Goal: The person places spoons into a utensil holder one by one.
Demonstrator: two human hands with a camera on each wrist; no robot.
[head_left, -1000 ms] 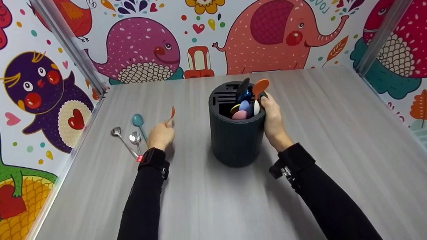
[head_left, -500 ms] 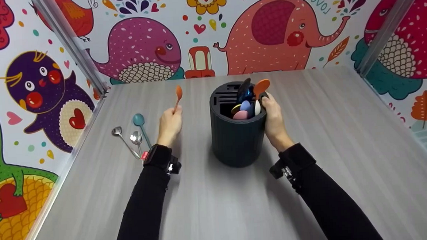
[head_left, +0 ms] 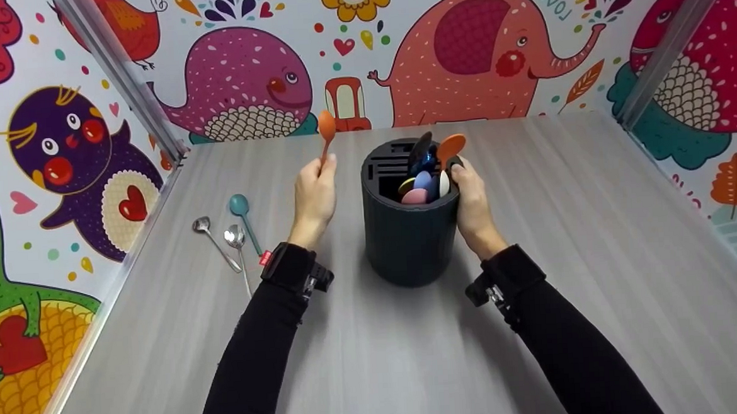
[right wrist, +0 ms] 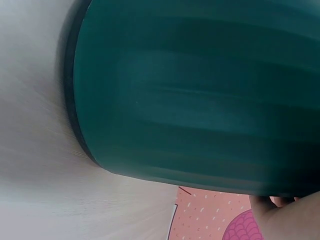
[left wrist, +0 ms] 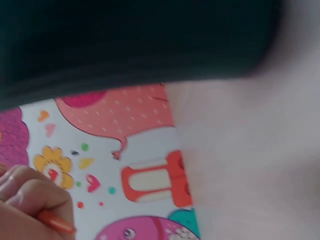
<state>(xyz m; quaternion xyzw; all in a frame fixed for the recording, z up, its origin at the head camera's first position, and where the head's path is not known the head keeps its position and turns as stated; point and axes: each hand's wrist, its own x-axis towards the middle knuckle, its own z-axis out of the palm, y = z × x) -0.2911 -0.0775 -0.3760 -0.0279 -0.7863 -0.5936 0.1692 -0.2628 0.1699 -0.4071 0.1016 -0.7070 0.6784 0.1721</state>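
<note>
Your left hand, gripping an orange spoon, has neared the holder your right hand clasps, apparently mid-transfer.

Head view: From my head, it looked forward and down over my left hand and right hand, far enough back to frame table and wall.
Left wrist view: Turned sideways, it faced the wall past the canister's near, blurred side.
Right wrist view: Also sideways, it stood close against the canister, which filled most of the frame.
Shared ground: Both my wrist cameras caught canister, table and printed elephant.
</note>
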